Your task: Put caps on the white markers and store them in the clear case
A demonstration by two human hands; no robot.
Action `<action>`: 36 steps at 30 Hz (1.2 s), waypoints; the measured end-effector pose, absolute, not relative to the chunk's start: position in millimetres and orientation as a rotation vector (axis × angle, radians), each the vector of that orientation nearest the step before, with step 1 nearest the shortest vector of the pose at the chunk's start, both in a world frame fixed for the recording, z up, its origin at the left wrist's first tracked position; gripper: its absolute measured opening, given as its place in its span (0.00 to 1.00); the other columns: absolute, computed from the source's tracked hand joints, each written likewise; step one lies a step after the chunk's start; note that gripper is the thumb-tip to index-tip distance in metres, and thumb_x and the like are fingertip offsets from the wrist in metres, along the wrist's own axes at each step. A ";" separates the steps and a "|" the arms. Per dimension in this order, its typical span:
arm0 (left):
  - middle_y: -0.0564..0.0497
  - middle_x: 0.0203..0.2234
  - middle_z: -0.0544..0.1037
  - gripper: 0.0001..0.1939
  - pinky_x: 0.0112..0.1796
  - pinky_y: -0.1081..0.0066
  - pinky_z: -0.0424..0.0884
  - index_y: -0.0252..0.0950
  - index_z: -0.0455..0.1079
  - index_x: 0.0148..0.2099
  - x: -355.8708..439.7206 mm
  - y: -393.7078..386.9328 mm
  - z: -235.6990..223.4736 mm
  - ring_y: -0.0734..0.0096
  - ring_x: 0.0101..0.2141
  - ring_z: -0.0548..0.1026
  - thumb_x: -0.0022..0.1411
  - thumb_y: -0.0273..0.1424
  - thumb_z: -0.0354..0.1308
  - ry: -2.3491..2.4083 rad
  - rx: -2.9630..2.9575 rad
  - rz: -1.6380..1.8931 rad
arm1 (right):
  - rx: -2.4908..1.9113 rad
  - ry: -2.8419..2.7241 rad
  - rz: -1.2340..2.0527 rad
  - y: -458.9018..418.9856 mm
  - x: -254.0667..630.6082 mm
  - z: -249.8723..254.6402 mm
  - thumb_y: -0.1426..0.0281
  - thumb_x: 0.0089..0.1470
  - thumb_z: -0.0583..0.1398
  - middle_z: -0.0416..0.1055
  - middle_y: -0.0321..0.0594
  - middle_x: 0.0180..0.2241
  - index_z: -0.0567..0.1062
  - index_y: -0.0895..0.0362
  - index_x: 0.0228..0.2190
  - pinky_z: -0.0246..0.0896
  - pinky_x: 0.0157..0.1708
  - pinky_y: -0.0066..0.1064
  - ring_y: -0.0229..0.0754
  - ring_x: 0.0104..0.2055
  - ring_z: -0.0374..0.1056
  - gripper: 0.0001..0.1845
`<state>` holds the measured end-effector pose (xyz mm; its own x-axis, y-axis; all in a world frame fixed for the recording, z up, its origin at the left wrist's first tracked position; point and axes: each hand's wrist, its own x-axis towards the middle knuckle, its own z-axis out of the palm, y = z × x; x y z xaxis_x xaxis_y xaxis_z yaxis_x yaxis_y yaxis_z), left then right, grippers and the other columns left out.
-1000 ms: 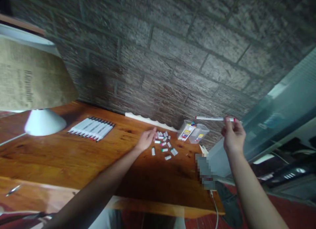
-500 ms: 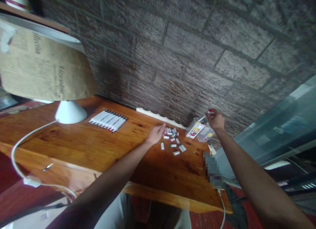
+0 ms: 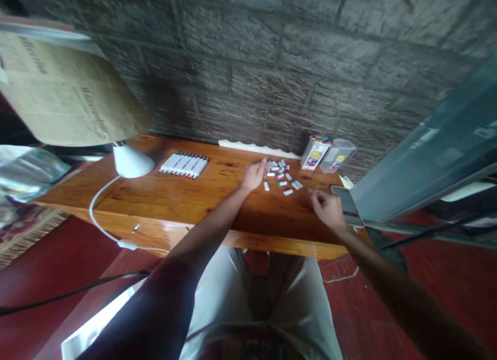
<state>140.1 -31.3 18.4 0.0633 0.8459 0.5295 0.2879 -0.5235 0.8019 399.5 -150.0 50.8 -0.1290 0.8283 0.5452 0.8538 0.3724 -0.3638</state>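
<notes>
Several loose marker caps (image 3: 282, 175) lie scattered on the wooden table (image 3: 186, 197). My left hand (image 3: 254, 174) rests at the left edge of that pile, fingers stretched out flat towards the caps. My right hand (image 3: 326, 208) hovers low over the table's right end, fingers loosely apart, with nothing visible in it. A clear plastic box with markers standing in it (image 3: 316, 152) stands at the back right by the wall. A second clear box (image 3: 337, 155) stands next to it. A row of white markers (image 3: 184, 164) lies side by side further left.
A lamp with a white base (image 3: 131, 162) and paper shade (image 3: 66, 93) stands at the table's left, its white cable (image 3: 101, 215) hanging over the front edge. A phone (image 3: 347, 205) lies beside my right hand. Brick wall behind, glass panel (image 3: 427, 158) at right.
My right hand carried the marker to the plastic box, then drew back down towards the table without it. The view tilted down and back. My left hand stayed at the caps.
</notes>
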 end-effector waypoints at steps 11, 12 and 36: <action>0.50 0.19 0.76 0.32 0.33 0.72 0.67 0.38 0.74 0.27 121.9 -63.1 13.3 0.69 0.27 0.77 0.70 0.46 0.35 1.531 2.213 1.392 | -1.607 -2.177 -0.092 -175.6 384.1 16.7 0.58 0.66 0.48 0.77 0.40 0.29 0.74 0.55 0.23 0.51 0.30 0.29 0.38 0.30 0.70 0.27; 0.50 0.20 0.77 0.32 0.34 0.72 0.67 0.38 0.75 0.27 121.5 -62.4 12.9 0.69 0.27 0.77 0.70 0.46 0.35 1.548 2.243 1.364 | -1.622 -2.181 -0.095 -175.4 383.1 17.2 0.58 0.66 0.47 0.78 0.41 0.29 0.75 0.55 0.24 0.51 0.31 0.29 0.38 0.30 0.70 0.27; 0.45 0.32 0.83 0.32 0.36 0.68 0.66 0.39 0.77 0.32 124.7 -63.2 16.9 0.61 0.34 0.79 0.70 0.43 0.33 1.822 2.592 0.886 | -1.652 -2.187 -0.029 -174.5 377.0 21.1 0.57 0.66 0.46 0.79 0.46 0.37 0.81 0.56 0.34 0.57 0.35 0.30 0.44 0.39 0.73 0.28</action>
